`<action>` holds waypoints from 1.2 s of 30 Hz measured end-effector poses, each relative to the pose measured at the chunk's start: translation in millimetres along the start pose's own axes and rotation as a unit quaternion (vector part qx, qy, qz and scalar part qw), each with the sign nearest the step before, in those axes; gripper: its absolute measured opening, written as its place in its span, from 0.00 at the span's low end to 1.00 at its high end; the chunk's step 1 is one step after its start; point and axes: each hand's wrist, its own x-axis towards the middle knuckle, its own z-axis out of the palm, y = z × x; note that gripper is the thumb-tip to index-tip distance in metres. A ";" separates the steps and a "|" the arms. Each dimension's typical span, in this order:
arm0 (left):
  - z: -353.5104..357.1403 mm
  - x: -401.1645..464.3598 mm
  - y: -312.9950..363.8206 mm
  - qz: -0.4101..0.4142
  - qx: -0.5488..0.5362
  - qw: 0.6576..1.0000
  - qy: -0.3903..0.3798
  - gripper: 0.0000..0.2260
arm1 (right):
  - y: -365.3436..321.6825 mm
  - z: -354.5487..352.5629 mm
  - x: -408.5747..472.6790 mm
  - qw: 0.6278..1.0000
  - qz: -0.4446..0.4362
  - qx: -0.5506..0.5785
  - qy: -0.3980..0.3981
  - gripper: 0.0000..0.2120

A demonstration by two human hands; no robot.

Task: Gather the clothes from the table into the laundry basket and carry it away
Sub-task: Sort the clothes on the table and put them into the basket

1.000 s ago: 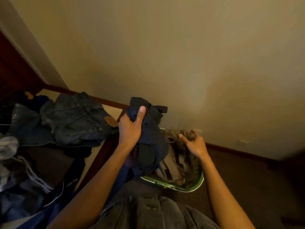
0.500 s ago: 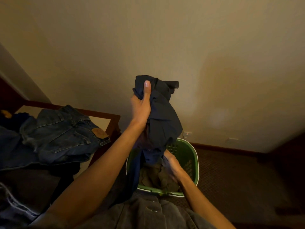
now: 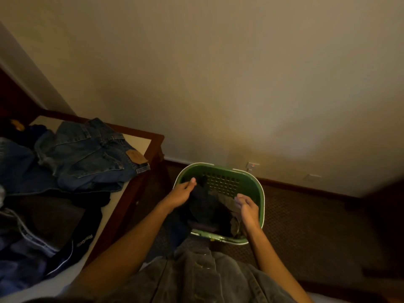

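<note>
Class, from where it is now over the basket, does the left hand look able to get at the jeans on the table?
Probably yes. The left hand is beside the table, and the jeans lie on top of the pile, uncovered, with nothing between.

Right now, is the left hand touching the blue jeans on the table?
Apart. The head view shows the left hand over the green basket, with table edge and floor between it and the blue jeans.

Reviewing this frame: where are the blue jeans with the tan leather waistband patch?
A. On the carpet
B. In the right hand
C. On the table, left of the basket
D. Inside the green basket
C: the jeans lie on the table, left of the green basket on the carpet.
</note>
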 end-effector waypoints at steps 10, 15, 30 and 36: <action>-8.8 -41.5 -85.0 -0.087 -0.016 0.994 0.057 0.24 | 49.5 49.2 3.8 0.978 0.045 -0.181 -0.097 0.06; -81.5 -59.5 -97.7 -0.021 0.112 0.968 0.224 0.13 | 85.4 83.2 17.0 0.939 0.067 -0.286 -0.177 0.03; -182.9 -73.6 -218.6 -0.178 0.319 0.919 0.148 0.40 | 169.8 170.5 66.6 0.718 -0.001 -0.628 -0.299 0.28; -189.4 -71.7 -218.0 -0.170 0.309 0.926 0.136 0.43 | 162.6 169.4 61.0 0.830 -0.017 -0.509 -0.226 0.13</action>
